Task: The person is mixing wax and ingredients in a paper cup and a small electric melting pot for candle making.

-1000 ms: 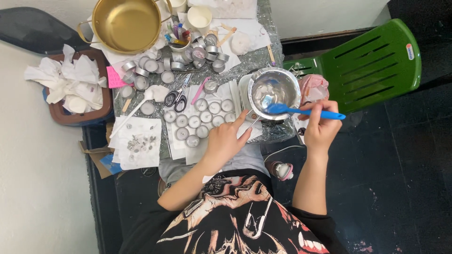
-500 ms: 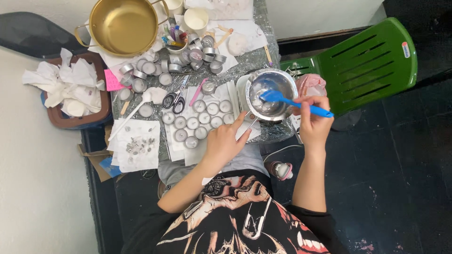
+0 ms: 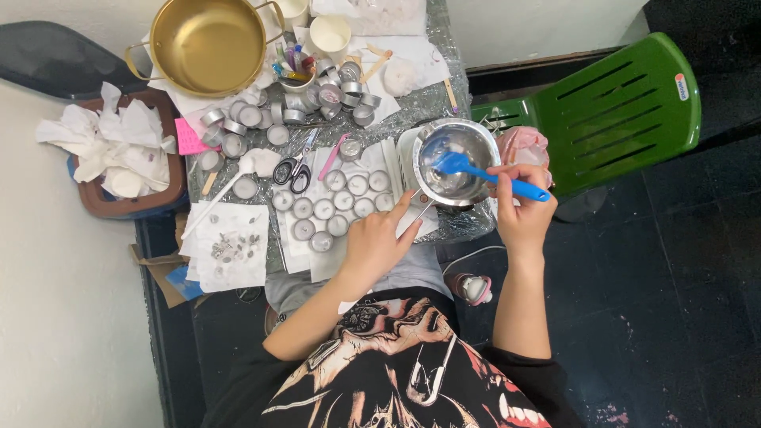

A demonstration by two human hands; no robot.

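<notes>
Hands first, since they sit closest to us: our left hand (image 3: 372, 246) rests at the near edge of the table (image 3: 444, 99), fingers loosely curled around the thin handle of the metal bowl (image 3: 458, 162), steadying it, and it sits where it sat half a second ago. Our right hand (image 3: 519, 210) is closed in a firm grip on the handle of the blue spatula (image 3: 487, 176). What has shifted is the spatula: a second ago its blade lay low against the near right wall of the bowl, and now we have swept it up and across, so the blade presses on the inner wall at the upper left. We judge from this that we are scraping or stirring round the bowl, gathering what clings to its sides; whether anything pale lies at the bottom we cannot tell for certain. Just beside the bowl on the left, rows of small round metal cups (image 3: 337, 202) stand on white paper, with scissors (image 3: 292, 168) beyond them. Farther off stand more cups in a loose cluster, a white mug (image 3: 329, 36) and a large gold pot (image 3: 208, 43). To the right stands a green chair (image 3: 610, 111).
</notes>
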